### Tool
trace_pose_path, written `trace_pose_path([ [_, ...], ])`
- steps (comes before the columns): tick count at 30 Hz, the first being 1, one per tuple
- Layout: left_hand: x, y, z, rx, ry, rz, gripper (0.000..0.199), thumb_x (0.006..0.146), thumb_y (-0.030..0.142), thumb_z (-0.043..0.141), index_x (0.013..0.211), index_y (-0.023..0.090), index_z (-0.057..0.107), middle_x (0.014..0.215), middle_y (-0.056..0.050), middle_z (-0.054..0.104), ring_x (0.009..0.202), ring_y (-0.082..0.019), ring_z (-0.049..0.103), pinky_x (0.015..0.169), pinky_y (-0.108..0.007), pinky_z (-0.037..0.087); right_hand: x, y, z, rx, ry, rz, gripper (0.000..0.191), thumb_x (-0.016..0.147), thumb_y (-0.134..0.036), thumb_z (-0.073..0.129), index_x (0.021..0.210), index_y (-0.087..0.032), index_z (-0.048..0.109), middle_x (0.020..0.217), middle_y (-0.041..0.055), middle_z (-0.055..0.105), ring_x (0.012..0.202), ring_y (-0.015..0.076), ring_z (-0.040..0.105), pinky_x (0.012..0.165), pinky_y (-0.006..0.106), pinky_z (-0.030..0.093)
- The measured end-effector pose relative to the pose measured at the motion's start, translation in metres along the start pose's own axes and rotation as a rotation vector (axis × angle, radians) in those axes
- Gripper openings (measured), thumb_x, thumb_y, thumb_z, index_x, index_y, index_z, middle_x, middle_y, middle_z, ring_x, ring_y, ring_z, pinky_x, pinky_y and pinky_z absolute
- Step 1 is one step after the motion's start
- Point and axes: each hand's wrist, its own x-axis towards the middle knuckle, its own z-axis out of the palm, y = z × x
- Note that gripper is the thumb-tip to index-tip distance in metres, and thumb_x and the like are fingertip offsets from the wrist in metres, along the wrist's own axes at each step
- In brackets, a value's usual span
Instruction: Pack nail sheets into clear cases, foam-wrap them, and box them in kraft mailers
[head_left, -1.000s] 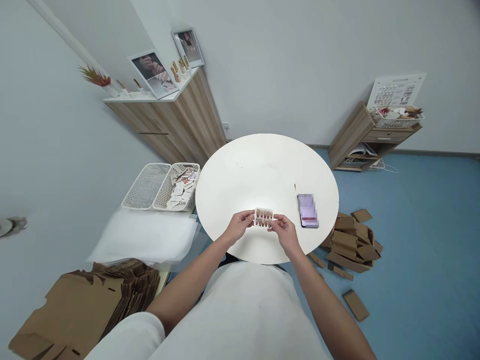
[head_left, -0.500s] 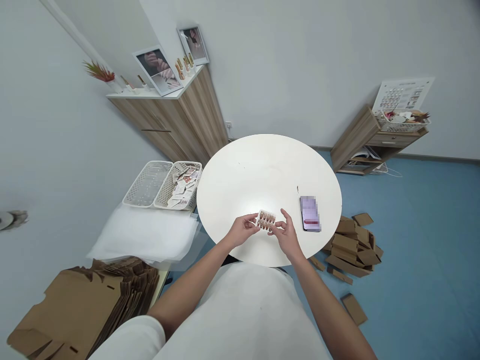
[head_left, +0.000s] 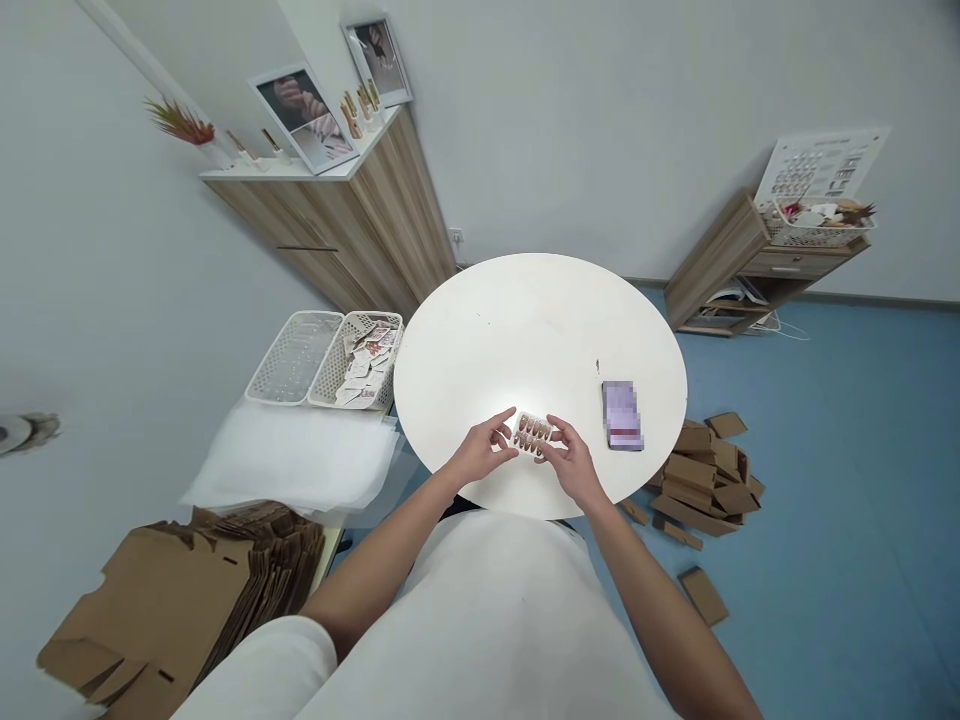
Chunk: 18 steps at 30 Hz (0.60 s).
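My left fingers (head_left: 501, 418) have just spread wider while my right fingers (head_left: 564, 429) pinch the false-nail tray (head_left: 532, 433), seemingly carrying it alone!

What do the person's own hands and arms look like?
The left hand and right hand wear no gloves, and no watch or bracelet shows. Both forearms are bare. A short white sleeve shows on the left, matching the top; none shows on the right.

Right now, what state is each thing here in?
Press-on nail tray: two rows filled, gripped by right hand
Left hand: open beside tray
Smartphone: flat, screen lit
Card basket: uncovered
Drawer: shut
Cabinet: shut
Large cardboard boxes: flattened, stacked
Small boxes: mostly heaped
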Motion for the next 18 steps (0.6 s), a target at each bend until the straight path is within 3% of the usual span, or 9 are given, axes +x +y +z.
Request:
trace_pose_path([
  [8, -0.007, 0.0, -0.008, 0.167, -0.034, 0.008, 0.062, 0.071, 0.027, 0.061, 0.128, 0.026, 0.037, 0.077, 0.002, 0.055, 0.069, -0.011, 0.052, 0.071, -0.027, 0.045, 0.004, 0.011, 0.007, -0.139, -0.042, -0.006, 0.057, 0.074, -0.043, 0.053, 0.127, -0.026, 0.037, 0.102, 0.0053, 0.05, 0.066, 0.0136, 0.062, 0.073, 0.038, 0.05],
  [18, -0.024, -0.027, -0.034, 0.162, 0.026, -0.113, 0.061, 0.068, 0.029, 0.063, 0.124, 0.024, 0.038, 0.077, 0.002, 0.053, 0.069, -0.011, 0.052, 0.071, -0.026, 0.045, 0.017, 0.018, 0.042, -0.433, -0.139, -0.057, 0.057, 0.076, -0.035, 0.052, 0.129, -0.024, 0.034, 0.105, 0.0077, 0.055, 0.077, 0.0149, 0.057, 0.076, 0.036, 0.048],
])
